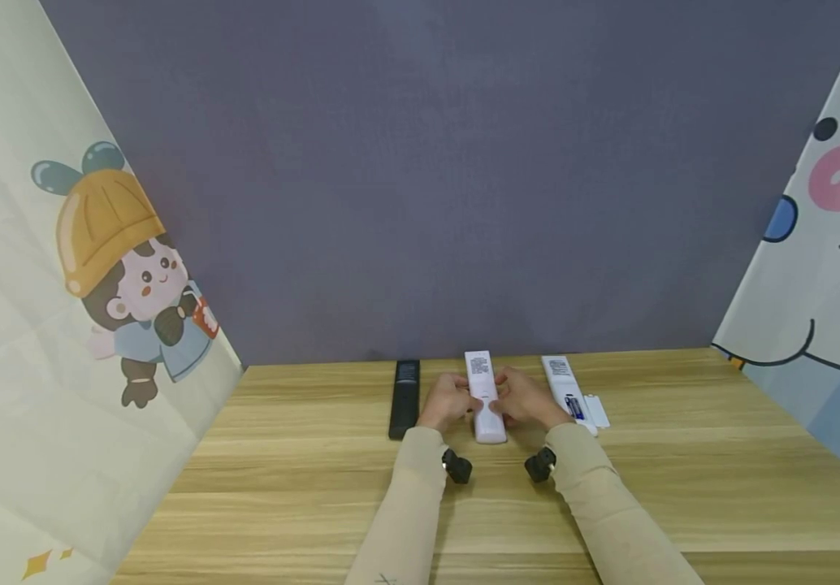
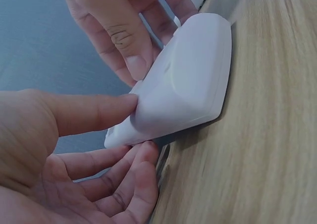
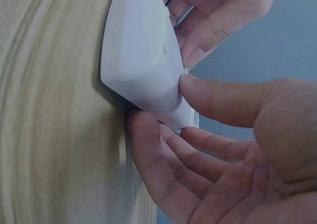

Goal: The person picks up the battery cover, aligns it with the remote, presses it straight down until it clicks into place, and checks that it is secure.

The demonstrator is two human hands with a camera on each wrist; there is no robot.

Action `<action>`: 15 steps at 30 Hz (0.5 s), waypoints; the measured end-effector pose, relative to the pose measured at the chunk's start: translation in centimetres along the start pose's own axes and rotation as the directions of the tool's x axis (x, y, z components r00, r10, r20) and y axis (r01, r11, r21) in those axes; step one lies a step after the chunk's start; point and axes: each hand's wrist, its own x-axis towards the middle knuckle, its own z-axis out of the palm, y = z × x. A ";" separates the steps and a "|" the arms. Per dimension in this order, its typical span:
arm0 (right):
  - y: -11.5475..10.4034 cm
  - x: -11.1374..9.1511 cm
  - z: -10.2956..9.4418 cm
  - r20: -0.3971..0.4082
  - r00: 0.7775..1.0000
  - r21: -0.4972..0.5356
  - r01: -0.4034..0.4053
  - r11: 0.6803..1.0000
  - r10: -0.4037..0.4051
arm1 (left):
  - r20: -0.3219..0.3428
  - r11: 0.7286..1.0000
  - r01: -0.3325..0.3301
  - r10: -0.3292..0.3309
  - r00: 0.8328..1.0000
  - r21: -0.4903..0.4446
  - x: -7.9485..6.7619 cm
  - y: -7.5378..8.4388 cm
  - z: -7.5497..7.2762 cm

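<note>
A white remote control (image 1: 489,426) lies back side up between both hands, with a printed label at its far end. My left hand (image 1: 448,400) grips its left edge, the thumb on the back and the fingers at the side and underneath. From the right, my right hand (image 1: 526,396) holds it the same way. In the left wrist view, the thumbs press on the smooth back of the remote control (image 2: 193,60), close to each other. The right wrist view shows the rounded near end of the remote control (image 3: 133,40) close to the tabletop.
To the left lies a black remote control (image 1: 406,398). At the right, another white remote control (image 1: 559,375) has its battery compartment uncovered, with batteries (image 1: 574,407) inside. A white battery cover (image 1: 598,411) lies beside it. Behind the wooden table (image 1: 303,471) stands a grey panel (image 1: 420,179).
</note>
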 end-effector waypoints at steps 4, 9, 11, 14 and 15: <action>0.1 0.0 0.1 -0.005 1.000 -0.007 -0.004 1.000 0.004 | 0.000 1.000 -0.004 0.004 1.000 0.008 0.0 -0.1 0.0; 0.1 0.1 0.1 -0.004 1.000 -0.003 -0.017 1.000 0.017 | 0.000 1.000 -0.009 0.009 1.000 0.019 0.1 -0.2 0.1; 0.1 0.1 0.1 -0.001 1.000 0.006 -0.023 1.000 0.023 | 0.001 1.000 -0.002 0.002 1.000 0.014 0.1 -0.2 0.2; 0.1 0.1 0.2 0.006 0.999 0.025 -0.045 0.999 0.045 | 0.001 1.000 -0.003 0.003 1.000 0.016 0.2 -0.3 0.3; 0.1 0.1 0.2 0.009 0.999 0.027 -0.049 0.998 0.049 | -0.001 1.000 -0.001 0.001 1.000 0.013 0.2 -0.2 0.3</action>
